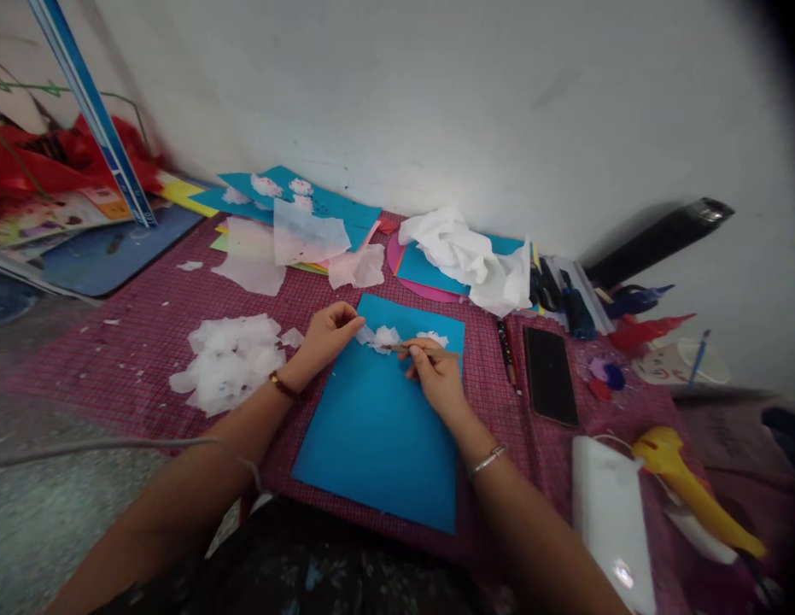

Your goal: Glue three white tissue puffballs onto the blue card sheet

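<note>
- A pale cup (682,362) with a drawn face stood at the far right of the worktop (134,329), and a thin blue stick (698,360) rose at its rim; its inside was too blurred to read.
- Near the cup, clear crinkled plastic (585,363) lay about round purple, blue and red pieces (605,377); whether it enclosed them could not be told.
- A smooth, flat blue sheet (377,427) lay between the forearms, with a ruffled white tuft (388,338) near its far edge and another tuft (431,338) partly behind the right hand (439,376).
- The right hand's fingers grasped a slender brown stick (402,348), its tip at the first tuft.
- The left hand (330,337) had thumb and forefinger drawn together beside a filmy white scrap (365,334) on the sheet; whether they pinched it, I cannot tell.
- Left of that hand, thin torn tissue (230,359) sat in a loose, layered heap on red checked cloth (147,299).
- Crumpled, creased white paper (458,248) lay farther back.
- A flat rectangular phone (551,376) lay right of the sheet.
</note>
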`<state>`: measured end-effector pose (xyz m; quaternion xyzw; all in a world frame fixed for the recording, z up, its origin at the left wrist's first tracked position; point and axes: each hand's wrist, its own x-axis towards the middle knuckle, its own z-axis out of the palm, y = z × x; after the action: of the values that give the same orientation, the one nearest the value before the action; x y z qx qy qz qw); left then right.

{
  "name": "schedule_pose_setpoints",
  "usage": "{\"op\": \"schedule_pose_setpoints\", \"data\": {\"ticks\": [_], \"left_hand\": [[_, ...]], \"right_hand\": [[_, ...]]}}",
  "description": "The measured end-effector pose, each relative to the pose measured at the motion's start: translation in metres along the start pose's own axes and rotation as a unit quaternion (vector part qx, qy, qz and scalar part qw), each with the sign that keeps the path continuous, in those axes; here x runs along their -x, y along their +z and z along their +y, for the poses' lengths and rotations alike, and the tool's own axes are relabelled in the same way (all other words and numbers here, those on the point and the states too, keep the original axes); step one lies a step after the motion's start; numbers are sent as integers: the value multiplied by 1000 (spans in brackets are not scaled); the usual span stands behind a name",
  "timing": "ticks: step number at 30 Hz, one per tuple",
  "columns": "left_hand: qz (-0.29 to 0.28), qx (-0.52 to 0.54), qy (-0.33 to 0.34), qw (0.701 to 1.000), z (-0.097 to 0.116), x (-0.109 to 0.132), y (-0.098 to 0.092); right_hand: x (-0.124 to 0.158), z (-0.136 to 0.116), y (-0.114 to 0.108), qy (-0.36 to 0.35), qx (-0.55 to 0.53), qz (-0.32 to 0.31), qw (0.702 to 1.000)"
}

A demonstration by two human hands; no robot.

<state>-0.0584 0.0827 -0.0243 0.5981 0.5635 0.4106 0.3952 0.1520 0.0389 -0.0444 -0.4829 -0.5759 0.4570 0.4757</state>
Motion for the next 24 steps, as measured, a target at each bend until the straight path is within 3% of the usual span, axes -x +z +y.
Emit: {"op": "schedule_pose_setpoints", "data": {"ticks": [5, 10, 19, 24], "left_hand": [[-50, -33, -34, 998, -7, -3, -5], [-53, -56, -22, 997, -12, -5, -2], [-44, -146, 38, 988, -12, -4, 2], [-73, -183, 97, 976, -15, 2, -2]], "right_hand": [[3, 0, 2, -13, 8, -2, 1000], [5, -1, 4, -37, 26, -2, 999], [8, 3, 6, -94, 72, -21, 993], [13, -5, 4, -159, 194, -82, 964]]}}
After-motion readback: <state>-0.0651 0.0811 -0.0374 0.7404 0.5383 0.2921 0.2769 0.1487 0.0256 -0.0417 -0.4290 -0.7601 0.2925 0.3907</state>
